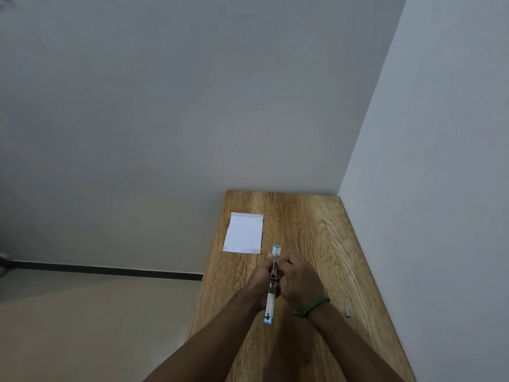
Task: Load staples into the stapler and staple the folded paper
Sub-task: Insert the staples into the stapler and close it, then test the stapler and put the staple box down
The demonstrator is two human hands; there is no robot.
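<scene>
The stapler (272, 285) lies open near us on the surface (316, 230), held by our left hand (261, 274) and right hand (298, 279) with fingers closed on it; we think loading comes first, then stapling the folded paper (243, 232), far left.

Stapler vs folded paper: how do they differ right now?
The stapler is gripped by the left hand and right hand; the folded paper lies untouched, farther away. The stapler is swung open, long, narrow and metallic with blue ends; the folded paper is a flat white rectangle. Both are over the wooden table.
</scene>
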